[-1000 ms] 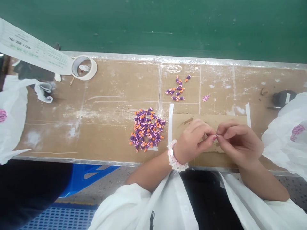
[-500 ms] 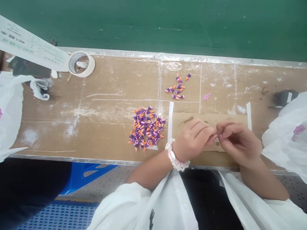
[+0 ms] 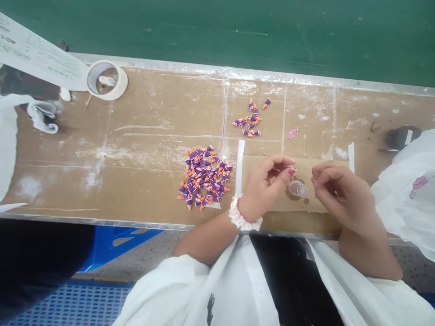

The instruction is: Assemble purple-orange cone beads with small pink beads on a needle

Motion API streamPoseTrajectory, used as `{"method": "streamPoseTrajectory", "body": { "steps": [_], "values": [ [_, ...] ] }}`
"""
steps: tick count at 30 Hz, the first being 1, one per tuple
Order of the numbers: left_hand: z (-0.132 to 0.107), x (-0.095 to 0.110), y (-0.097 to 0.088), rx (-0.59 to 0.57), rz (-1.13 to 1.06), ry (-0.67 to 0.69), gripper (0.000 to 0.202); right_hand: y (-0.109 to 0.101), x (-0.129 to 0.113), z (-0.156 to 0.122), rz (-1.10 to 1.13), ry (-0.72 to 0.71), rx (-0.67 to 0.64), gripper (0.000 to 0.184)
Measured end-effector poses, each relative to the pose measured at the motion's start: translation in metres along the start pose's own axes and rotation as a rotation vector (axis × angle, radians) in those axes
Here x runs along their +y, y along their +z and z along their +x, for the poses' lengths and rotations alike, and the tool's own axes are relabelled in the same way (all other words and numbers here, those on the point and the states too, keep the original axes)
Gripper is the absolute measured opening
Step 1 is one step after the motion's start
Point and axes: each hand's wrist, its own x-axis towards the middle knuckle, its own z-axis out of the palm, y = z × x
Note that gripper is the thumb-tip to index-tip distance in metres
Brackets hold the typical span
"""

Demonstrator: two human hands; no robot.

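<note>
My left hand (image 3: 268, 183), with a frilly scrunchie (image 3: 241, 215) round its wrist, is closed in a pinch over the cardboard sheet. A small whitish-pink bit shows at its fingertips, too small to name. My right hand (image 3: 343, 190) is also pinched closed, a short way to the right, with a tiny speck at its fingertips. Between the hands a small clear cup (image 3: 298, 188) stands on the cardboard sheet (image 3: 282, 206). Left of them lies a heap of small purple-and-orange figures (image 3: 204, 176). Several more figures (image 3: 253, 118) and a little pile of pink-purple bits (image 3: 292, 133) lie farther back.
White tape strips (image 3: 239, 167) edge the cardboard sheet. A tape roll (image 3: 107, 80) and a printed paper (image 3: 41, 56) are at the far left. White plastic (image 3: 404, 194) with pink-purple bits covers the right end, near a dark object (image 3: 403, 137). A blue stool (image 3: 118, 244) stands below the table.
My hands have moved apart, the left one shifting left and turning so its fingertips show. The clear cup between them has come into view. The whole view has shifted slightly.
</note>
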Motion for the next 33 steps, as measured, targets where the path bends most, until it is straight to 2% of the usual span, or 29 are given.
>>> {"method": "streamPoseTrajectory", "body": {
  "steps": [3,7,12,19,23,27,30,33],
  "values": [
    [0.004,-0.003,0.001,0.001,-0.152,-0.077,0.023,-0.006,0.003,0.000,-0.160,0.011,-0.142,0.010],
    [0.007,-0.007,0.003,0.047,-0.185,-0.060,0.042,-0.008,0.004,0.000,-0.259,-0.024,-0.269,0.007],
    [0.006,-0.008,0.004,0.080,-0.168,-0.045,0.042,-0.003,0.007,-0.003,-0.358,-0.087,-0.291,0.007],
    [0.007,-0.004,0.005,0.048,-0.348,-0.227,0.043,0.002,0.010,-0.006,-0.386,-0.138,-0.294,0.011],
    [0.009,-0.003,0.004,0.026,-0.415,-0.272,0.037,-0.003,0.006,-0.005,-0.319,-0.095,-0.270,0.011],
    [0.010,-0.004,0.003,-0.064,-0.584,-0.413,0.037,-0.007,-0.003,-0.003,-0.135,0.019,-0.229,0.012],
    [0.009,-0.004,0.003,-0.134,-0.702,-0.511,0.036,-0.002,-0.006,-0.002,-0.007,0.038,-0.066,0.018],
    [0.007,-0.003,0.004,-0.163,-0.742,-0.559,0.036,0.006,-0.006,-0.001,0.092,-0.021,0.096,0.025]
  ]
}}
